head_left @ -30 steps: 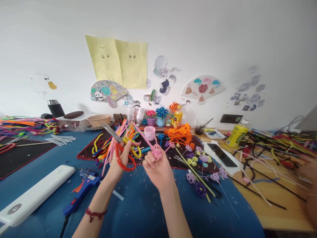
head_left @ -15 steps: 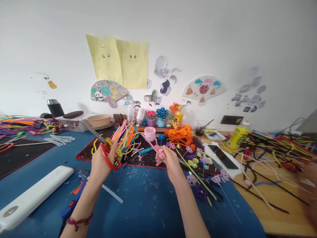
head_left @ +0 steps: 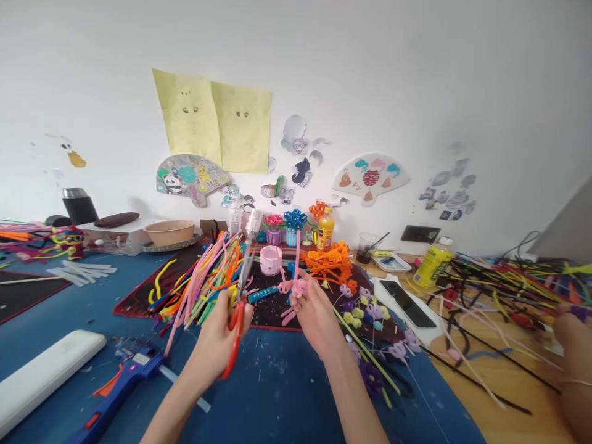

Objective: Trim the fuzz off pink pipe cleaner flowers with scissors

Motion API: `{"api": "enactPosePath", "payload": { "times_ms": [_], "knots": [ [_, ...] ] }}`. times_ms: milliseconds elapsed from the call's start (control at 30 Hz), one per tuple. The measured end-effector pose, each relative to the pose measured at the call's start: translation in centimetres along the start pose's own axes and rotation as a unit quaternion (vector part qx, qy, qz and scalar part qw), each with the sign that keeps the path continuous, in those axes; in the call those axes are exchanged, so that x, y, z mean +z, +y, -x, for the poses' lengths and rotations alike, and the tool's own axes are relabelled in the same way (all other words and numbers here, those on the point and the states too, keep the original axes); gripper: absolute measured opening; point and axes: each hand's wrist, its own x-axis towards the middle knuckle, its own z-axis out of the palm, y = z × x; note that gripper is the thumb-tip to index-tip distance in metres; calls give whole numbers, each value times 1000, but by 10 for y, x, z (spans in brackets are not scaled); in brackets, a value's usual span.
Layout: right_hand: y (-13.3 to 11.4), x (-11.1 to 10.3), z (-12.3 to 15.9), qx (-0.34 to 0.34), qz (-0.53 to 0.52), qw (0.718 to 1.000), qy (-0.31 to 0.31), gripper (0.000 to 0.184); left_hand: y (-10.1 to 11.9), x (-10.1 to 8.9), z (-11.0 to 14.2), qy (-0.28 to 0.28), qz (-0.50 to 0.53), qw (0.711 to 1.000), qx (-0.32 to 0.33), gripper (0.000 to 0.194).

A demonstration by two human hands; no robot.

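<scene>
My left hand [head_left: 224,336] grips scissors [head_left: 237,327] by their red and yellow handles, the blades pointing up and away from me. My right hand [head_left: 317,314] is closed on a pink pipe-cleaner flower [head_left: 300,288], and a pink strand rises from it. The scissors are to the left of the flower, apart from it. Just behind the hands stands a small pink pot [head_left: 271,261] on the dark mat. A bundle of colourful pipe cleaners [head_left: 203,277] lies beyond my left hand. Purple and yellow pipe-cleaner flowers [head_left: 374,311] lie to the right of my right hand.
A blue glue gun [head_left: 124,382] and a white oblong case [head_left: 55,376] lie at the left. Orange pipe cleaners [head_left: 329,265] are piled behind the right hand. A phone [head_left: 407,302] and a yellow bottle [head_left: 433,262] stand or lie rightward. Another person's hand [head_left: 573,351] is at the right edge.
My left hand has moved right and slightly down, bringing the scissors closer to the pink flower. The scissor blades have swung from pointing left to pointing up. The view has shifted slightly.
</scene>
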Motion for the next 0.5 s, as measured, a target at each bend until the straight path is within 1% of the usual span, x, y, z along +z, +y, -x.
{"api": "enactPosePath", "payload": {
  "times_ms": [67,133,200,267,367,433,500],
  "knots": [
    [0,0,-2,-1,-15,1000,-3,25,1,7,3,-41,-23,999,7,30],
    [-1,-2,-2,-3,-2,1000,0,23,4,11,4,-71,-80,994,-4,29],
    [-1,-5,-1,-8,23,1000,14,24,7,12,3,-97,-158,982,-21,27],
    [-1,-10,1,-26,55,998,35,26,11,11,-1,-130,-212,969,-12,25],
    [0,-18,2,-52,119,989,67,33,16,13,-10,-163,-229,959,23,22],
    [1,-22,2,-58,149,984,80,37,18,17,-18,-179,-218,959,44,19],
    [2,-24,3,-65,158,981,91,42,17,22,-26,-191,-200,959,65,17]
  ]
}}
